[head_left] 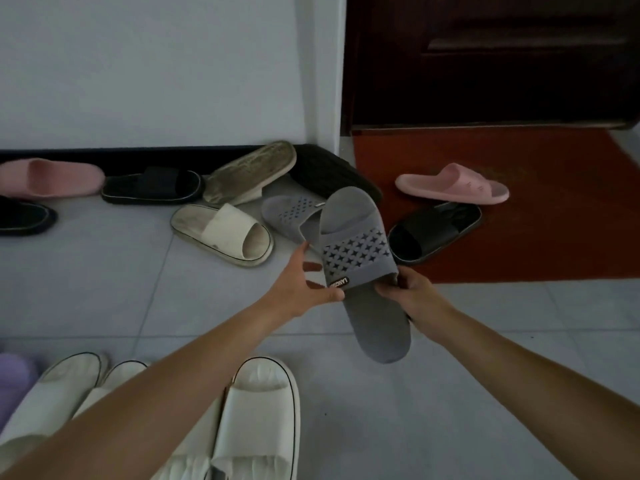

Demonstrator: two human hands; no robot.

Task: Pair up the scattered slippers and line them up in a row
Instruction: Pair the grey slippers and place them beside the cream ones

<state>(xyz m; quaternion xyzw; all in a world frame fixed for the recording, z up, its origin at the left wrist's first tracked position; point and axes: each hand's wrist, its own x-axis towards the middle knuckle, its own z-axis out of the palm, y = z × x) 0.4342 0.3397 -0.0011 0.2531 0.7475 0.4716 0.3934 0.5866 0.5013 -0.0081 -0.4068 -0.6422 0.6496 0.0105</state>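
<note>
Nearest: a row of cream slippers (258,410) side by side at the bottom edge, toes toward the wearer, with a lilac slipper (12,379) at far left. These read as pairs already placed.

In hand: grey slipper (360,258), lifted clear of the tiled floor (502,341), heel end nearest, star-shaped cutouts across the strap. Right hand (412,299) pinches its right edge below the strap. Left hand (304,282) is spread wide, thumb touching the slipper's left edge by a dark oval tag. Tag lettering reads "LANGS…"; the rest is covered.

Step, as judged: pairing the grey ones. Its mate (291,216) lies on the floor just behind the held one, partly hidden by it. The next move likely calls for the left hand to reach past and take the mate by its strap, then carry both to the row's right end.

Farther: worn white slipper (221,233), an overturned one (249,171), black slippers (152,187), pink slipper (48,178) by the wall.

On the red mat (554,202): second pink slipper (453,183), black slide (434,232). No other writing legible.
</note>
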